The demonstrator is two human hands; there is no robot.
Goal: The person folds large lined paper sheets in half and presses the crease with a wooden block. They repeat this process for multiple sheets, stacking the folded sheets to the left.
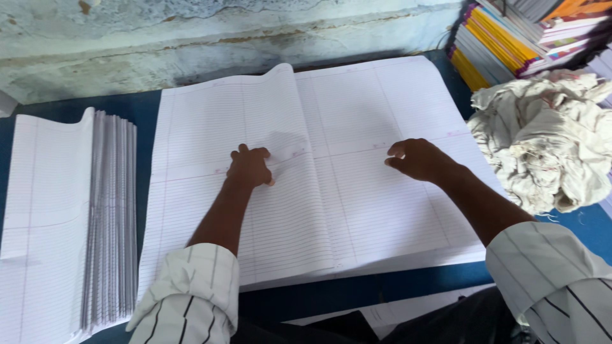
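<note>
Blue counter (357, 294) carries a large stack of white ruled paper sheets (357, 210); left hand (250, 167), fingers clenched, pins a lifting top sheet, right hand (417, 159), fingers curled, presses flat, steadying the pile.

white ruled sheets (357, 191) with pink margins, dark blue table (357, 293), striped white sleeves (191, 293), off-white rag (548, 140)
</note>
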